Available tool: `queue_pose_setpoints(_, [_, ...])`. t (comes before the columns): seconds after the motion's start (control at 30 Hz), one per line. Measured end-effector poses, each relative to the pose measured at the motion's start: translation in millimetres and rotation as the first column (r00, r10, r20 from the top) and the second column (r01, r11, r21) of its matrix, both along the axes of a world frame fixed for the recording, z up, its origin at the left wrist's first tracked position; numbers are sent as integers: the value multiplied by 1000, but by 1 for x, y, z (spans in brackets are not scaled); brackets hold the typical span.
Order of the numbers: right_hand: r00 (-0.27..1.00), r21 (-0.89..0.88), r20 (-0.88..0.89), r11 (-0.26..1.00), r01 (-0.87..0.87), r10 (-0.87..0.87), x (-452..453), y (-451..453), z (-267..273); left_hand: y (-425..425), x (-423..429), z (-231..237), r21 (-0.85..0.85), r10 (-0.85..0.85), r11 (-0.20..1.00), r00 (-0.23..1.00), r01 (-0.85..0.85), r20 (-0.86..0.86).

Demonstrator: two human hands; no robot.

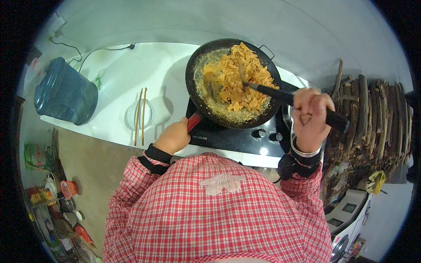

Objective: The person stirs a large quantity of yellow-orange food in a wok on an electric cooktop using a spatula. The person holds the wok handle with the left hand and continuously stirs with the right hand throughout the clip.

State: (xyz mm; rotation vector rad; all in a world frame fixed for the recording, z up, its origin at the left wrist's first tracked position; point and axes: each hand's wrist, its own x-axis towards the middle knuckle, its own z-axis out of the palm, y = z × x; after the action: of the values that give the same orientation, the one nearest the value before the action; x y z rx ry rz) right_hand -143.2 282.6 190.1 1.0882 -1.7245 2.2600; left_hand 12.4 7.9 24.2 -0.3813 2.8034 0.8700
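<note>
My left hand (pixel 174 135) is closed around the red handle (pixel 194 122) of a dark wok (pixel 190 79). Yellow-orange sliced food (pixel 245 70) fills the upper right part of the wok, with a yellowish crumbly coating on the pan's left and lower sides. In my right hand (pixel 310 118) is the black handle of a spatula (pixel 274 92), its far end down among the slices and partly hidden. The wok sits over a black glass gas stove (pixel 223 139) with two knobs.
Two chopsticks (pixel 143 115) lie across a clear glass bowl (pixel 150 110) on the white counter (pixel 115 79). A blue plastic water container (pixel 65 93) stands at the left end, near a black cord and plug (pixel 131 46). Stacked firewood (pixel 365 115) is at right.
</note>
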Motion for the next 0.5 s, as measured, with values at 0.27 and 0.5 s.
queue_pose_setpoints(0.27, [694,545,116,538,-643,711,5,-31,36,2,-1,9,-49,-20,999,998,23,55])
queue_pose_setpoints(0.5, [614,705,-140,514,-490,777,27,-54,-34,-4,2,8,60,-79,995,997,79,-3])
